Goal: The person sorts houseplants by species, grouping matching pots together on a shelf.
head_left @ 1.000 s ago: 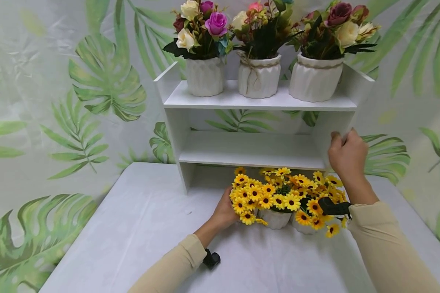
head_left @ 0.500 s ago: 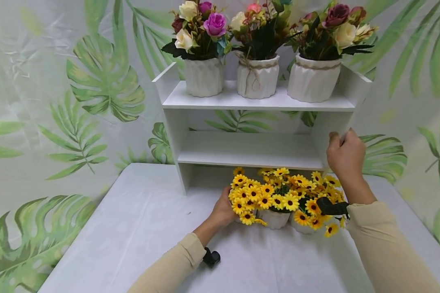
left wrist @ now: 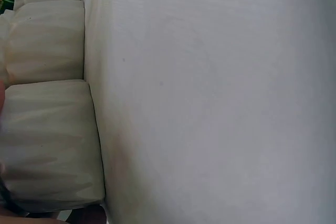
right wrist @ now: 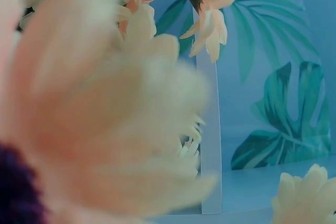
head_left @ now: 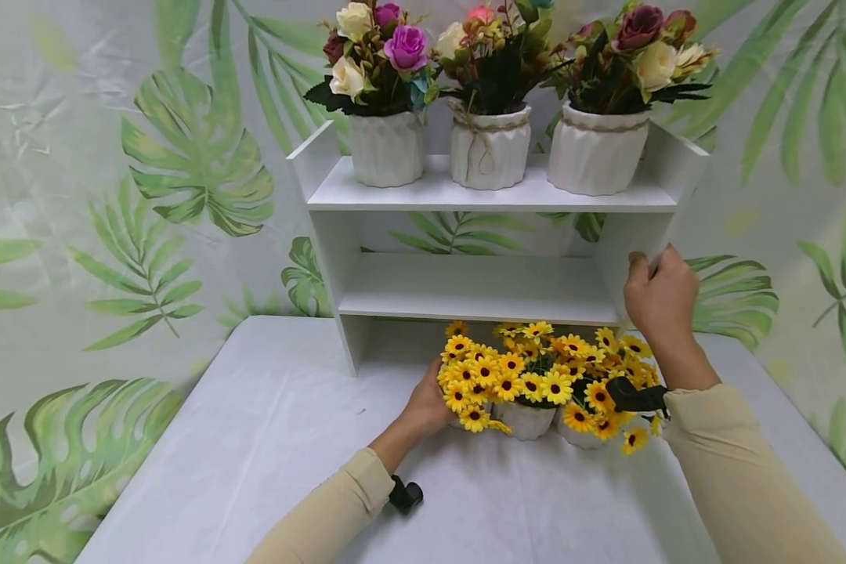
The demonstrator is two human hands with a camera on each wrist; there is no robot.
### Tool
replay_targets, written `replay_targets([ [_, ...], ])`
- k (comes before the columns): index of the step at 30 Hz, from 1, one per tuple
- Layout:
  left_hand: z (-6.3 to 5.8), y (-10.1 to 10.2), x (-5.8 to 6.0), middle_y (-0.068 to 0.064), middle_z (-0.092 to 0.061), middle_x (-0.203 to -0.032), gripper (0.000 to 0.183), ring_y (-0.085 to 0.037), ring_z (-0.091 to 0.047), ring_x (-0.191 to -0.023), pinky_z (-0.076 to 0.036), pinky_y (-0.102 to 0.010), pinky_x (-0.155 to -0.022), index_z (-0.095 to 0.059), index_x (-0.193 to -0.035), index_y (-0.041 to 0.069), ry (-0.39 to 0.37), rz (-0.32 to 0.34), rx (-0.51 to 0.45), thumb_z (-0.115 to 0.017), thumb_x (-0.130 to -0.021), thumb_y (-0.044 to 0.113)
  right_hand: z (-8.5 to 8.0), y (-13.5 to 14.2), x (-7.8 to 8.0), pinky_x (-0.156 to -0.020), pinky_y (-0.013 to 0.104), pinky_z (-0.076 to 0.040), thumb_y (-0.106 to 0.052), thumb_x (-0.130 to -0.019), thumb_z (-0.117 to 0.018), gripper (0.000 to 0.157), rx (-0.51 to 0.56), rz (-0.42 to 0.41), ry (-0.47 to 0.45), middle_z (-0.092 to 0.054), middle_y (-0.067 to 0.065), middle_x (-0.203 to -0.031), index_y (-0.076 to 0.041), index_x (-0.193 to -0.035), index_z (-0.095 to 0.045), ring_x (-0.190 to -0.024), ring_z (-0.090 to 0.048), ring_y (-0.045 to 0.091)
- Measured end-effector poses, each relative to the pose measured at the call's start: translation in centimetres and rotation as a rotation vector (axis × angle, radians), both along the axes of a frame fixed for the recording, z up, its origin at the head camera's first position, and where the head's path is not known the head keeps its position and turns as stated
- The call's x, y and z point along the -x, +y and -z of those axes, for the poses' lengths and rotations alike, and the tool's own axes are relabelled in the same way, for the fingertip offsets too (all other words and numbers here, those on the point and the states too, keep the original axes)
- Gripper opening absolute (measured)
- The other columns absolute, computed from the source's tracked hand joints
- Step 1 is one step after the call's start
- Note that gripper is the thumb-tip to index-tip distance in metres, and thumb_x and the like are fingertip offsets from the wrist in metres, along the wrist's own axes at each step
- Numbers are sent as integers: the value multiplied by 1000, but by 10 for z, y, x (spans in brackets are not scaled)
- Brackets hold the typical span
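Observation:
A white shelf unit [head_left: 475,286] stands on the table, and my right hand [head_left: 663,298] grips the front edge of its right side panel. Low in front of it, several white pots [head_left: 525,421] of yellow daisy-like flowers [head_left: 509,364] stand in a row. My left hand [head_left: 425,403] holds the leftmost pot, mostly hidden by blooms in the head view. In the left wrist view that pot [left wrist: 50,145] sits on the cloth, with bits of fingers at its side and below it. Blurred petals [right wrist: 105,108] cover much of the right wrist view.
Three white pots with mixed roses stand on the top shelf: left [head_left: 388,149], middle [head_left: 489,149] and right [head_left: 598,153]. A white cloth covers the table [head_left: 268,439]. Behind the unit hangs a leaf-patterned backdrop [head_left: 197,149].
The head view has drifted so that the whole scene sits slightly further left. Both hands keep their hold, and the pots and shelf unit stay put relative to each other.

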State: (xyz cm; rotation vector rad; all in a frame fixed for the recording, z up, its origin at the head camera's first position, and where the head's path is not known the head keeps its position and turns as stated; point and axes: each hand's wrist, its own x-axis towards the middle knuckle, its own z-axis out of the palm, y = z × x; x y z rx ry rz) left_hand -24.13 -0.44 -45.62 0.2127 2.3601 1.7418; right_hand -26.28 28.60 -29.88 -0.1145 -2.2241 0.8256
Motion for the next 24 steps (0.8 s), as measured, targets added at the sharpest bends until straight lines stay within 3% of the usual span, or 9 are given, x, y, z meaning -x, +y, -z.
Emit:
replay_targets([
  [4,1,0,0,-17,-51,-146,84,-37,-46,-137,-38,-56,-113,-30,-152,12,2,7,1,-76,-81,8,2,1,0,-49,31,-30,-16,-102,-44,32,-10,4,12,-57,29,-73,11,-91,-58,-58,-51,35],
  [10,-8,-12,1,-16,-55,-142,75,-35,-51,-134,-41,-54,-112,-42,-146,7,95,-32,108,-78,-82,19,1,0,2,-51,34,-30,-18,-103,-44,32,8,5,-16,-51,22,-67,7,-86,-53,-64,-54,41],
  [16,-34,-35,-2,-12,-57,-139,76,-30,-54,-130,-45,-52,-109,-46,-143,9,167,-52,129,-83,-79,27,-1,0,1,-51,33,-31,-18,-103,-44,32,14,4,9,-56,28,-72,8,-87,-54,-69,-59,46],
  [19,-48,-47,-5,-12,-59,-137,74,-29,-56,-126,-47,-52,-107,-47,-142,8,226,-35,130,-83,-79,26,-1,1,1,-52,33,-31,-20,-103,-43,33,21,3,3,-58,31,-78,8,-91,-56,-71,-59,46],
  [24,-73,-61,-14,-3,-57,-138,75,-23,-57,-125,-49,-49,-104,-47,-143,18,278,23,165,-84,-78,31,1,2,0,-54,36,-33,-20,-103,-42,35,25,-4,-7,-61,34,-83,11,-98,-58,-73,-59,46],
])
